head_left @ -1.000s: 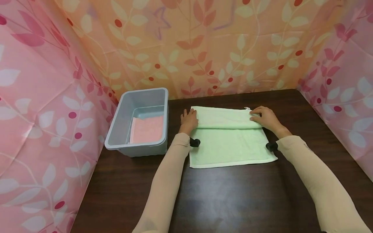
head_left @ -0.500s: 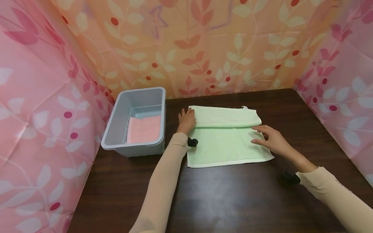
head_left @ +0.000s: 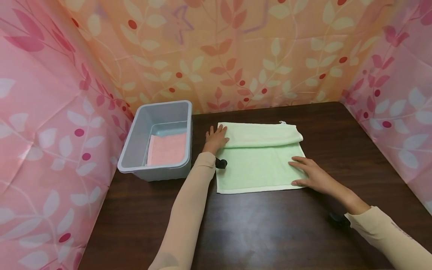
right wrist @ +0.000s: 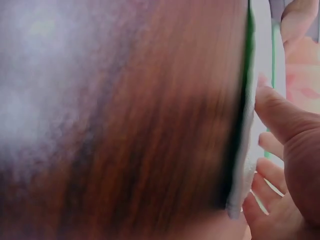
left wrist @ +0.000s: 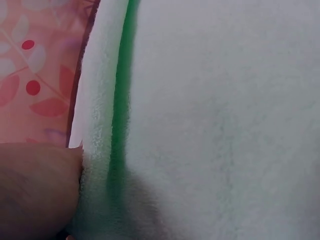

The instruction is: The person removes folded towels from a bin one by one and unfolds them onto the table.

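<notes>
A pale green towel [head_left: 256, 168] lies on the dark wooden table, its far part folded over toward the near side. My left hand [head_left: 215, 140] rests on the left end of that folded strip, fingers spread. At the near right corner of the towel, my right hand [head_left: 314, 175] reaches over the edge with loosely bent, parted fingers. The right wrist view has the thumb [right wrist: 282, 112] right at the towel's near edge [right wrist: 247, 150], with the other fingers apart behind it. In the left wrist view, part of the left hand [left wrist: 37, 190] sits beside the fold.
Left of the towel stands a grey plastic bin [head_left: 123, 165] with a folded pink cloth [head_left: 167, 149] inside. A small white tag [head_left: 282, 122] sticks out at the towel's far edge. Floral curtains [head_left: 236, 56] enclose the back and both sides of the table [head_left: 263, 232].
My right hand has let go of the folded strip's right end and moved nearer, down to the towel's near right corner. My left hand has stayed on the left end.
</notes>
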The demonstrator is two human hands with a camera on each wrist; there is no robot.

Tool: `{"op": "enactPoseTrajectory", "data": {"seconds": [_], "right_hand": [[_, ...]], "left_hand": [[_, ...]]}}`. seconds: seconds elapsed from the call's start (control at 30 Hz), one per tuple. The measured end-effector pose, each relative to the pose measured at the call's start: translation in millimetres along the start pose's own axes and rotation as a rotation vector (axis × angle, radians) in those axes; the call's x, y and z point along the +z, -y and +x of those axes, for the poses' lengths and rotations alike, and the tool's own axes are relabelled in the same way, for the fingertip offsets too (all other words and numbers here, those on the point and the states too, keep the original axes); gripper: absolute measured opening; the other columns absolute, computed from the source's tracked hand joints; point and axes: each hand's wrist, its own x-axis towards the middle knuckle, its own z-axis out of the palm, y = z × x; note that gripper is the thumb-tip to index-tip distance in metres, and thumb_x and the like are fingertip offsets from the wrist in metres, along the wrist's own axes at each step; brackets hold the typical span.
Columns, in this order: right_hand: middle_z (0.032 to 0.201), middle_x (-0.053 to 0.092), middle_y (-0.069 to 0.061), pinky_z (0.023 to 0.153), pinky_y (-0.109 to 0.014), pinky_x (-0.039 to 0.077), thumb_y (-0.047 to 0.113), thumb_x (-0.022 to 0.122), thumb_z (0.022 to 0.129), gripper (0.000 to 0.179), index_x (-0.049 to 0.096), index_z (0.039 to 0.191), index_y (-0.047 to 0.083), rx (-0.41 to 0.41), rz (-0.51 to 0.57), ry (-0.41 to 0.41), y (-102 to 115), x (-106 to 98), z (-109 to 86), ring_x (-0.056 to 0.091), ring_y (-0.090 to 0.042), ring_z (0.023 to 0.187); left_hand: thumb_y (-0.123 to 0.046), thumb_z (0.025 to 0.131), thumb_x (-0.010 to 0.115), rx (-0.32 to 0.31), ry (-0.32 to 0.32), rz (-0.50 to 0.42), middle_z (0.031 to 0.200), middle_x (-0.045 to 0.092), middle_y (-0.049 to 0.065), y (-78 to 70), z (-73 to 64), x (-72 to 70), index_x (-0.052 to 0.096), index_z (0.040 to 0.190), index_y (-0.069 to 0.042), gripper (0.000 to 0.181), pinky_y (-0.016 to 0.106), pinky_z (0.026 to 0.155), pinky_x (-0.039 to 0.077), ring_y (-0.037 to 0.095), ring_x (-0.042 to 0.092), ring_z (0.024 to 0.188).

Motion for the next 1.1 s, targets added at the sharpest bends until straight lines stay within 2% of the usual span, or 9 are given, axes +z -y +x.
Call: {"op": "enactPoseTrajectory", "data": {"seconds": [0.23, 0.47, 0.67, 0.83, 1.1], "right_hand": [[0.145, 0.046, -0.024, 0.097, -0.059, 0.038, 0.028, 0.085, 0.075, 0.071, 0.058, 0.135, 0.001, 0.006, -0.044, 0.005, 8, -3, -9.0, 0.04, -0.047, 0.13], [0.143, 0.049, -0.022, 0.093, -0.057, 0.042, 0.03, 0.087, 0.072, 0.072, 0.06, 0.134, 0.003, -0.001, -0.086, -0.01, 16, -2, -23.4, 0.044, -0.045, 0.127], [0.143, 0.048, -0.022, 0.093, -0.059, 0.044, 0.034, 0.086, 0.073, 0.073, 0.059, 0.135, 0.005, 0.019, -0.099, -0.006, 22, 0, -31.4, 0.044, -0.044, 0.128], [0.143, 0.049, -0.021, 0.094, -0.058, 0.046, 0.035, 0.085, 0.073, 0.074, 0.059, 0.136, 0.006, 0.024, -0.141, -0.001, 26, 0, -32.4, 0.045, -0.043, 0.128], [0.145, 0.048, -0.022, 0.095, -0.058, 0.049, 0.037, 0.083, 0.076, 0.073, 0.057, 0.139, 0.007, 0.052, -0.164, 0.098, 34, -9, -31.9, 0.045, -0.043, 0.129]], "left_hand": [[-0.041, 0.106, 0.039, -0.041, 0.019, 0.004, 0.17, 0.004, 0.001, 0.3, 2.4, -0.6, 0.013, 0.161, -0.023, 0.064, 0.056, 0.126, 0.008, 0.038, -0.002, 0.156], [-0.04, 0.106, 0.041, -0.057, -0.004, -0.029, 0.17, 0.005, 0.003, 1.6, 1.3, -1.0, 0.015, 0.16, -0.021, 0.063, 0.057, 0.125, 0.008, 0.04, -0.001, 0.156], [-0.04, 0.106, 0.039, -0.086, 0.008, -0.026, 0.17, 0.001, 0.001, 1.2, 5.4, -0.2, 0.012, 0.161, -0.023, 0.063, 0.056, 0.126, 0.006, 0.038, -0.004, 0.156], [-0.037, 0.106, 0.04, -0.108, -0.017, -0.018, 0.17, 0.007, 0.003, -1.4, 5.2, 0.3, 0.017, 0.16, -0.022, 0.06, 0.056, 0.126, 0.007, 0.037, -0.001, 0.156], [-0.036, 0.105, 0.041, -0.114, -0.026, -0.026, 0.17, 0.007, 0.004, -1.6, 5.8, 3.0, 0.018, 0.16, -0.021, 0.061, 0.056, 0.126, 0.007, 0.037, -0.002, 0.156]]}}
